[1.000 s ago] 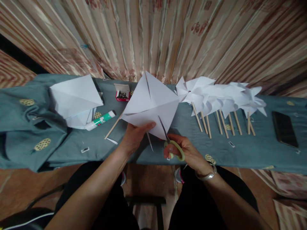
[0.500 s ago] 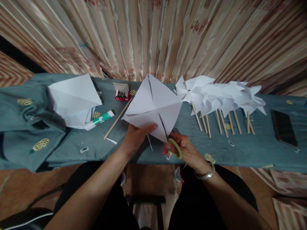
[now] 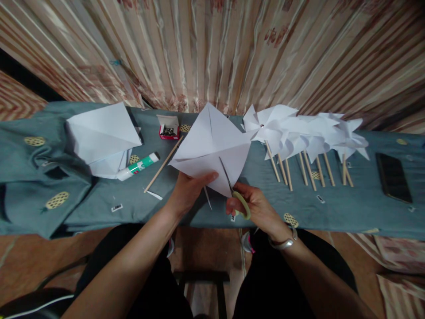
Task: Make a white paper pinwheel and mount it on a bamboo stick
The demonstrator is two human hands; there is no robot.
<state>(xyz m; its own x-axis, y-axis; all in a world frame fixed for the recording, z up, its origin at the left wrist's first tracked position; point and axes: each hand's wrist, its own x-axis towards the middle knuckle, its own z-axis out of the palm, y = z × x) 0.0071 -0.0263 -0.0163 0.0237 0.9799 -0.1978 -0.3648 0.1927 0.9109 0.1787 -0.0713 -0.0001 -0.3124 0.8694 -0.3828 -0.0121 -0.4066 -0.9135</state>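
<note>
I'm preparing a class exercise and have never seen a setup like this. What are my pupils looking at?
There is no machine here, just a person's two bare hands. Every picture comes from one camera worn on the head, looking forward and down.

The left hand grips a white, square sheet of slit paper, thumb on top. The right hand holds metal scissors with pale green handles, one blade showing above the sheet.

On the blue-green cloth with yellow pineapple prints, to the left, lie white paper sheets, a green-and-white glue stick, a thin wooden stick and a small red-and-white open box. To the right are white paper pinwheels on wooden sticks.
</note>
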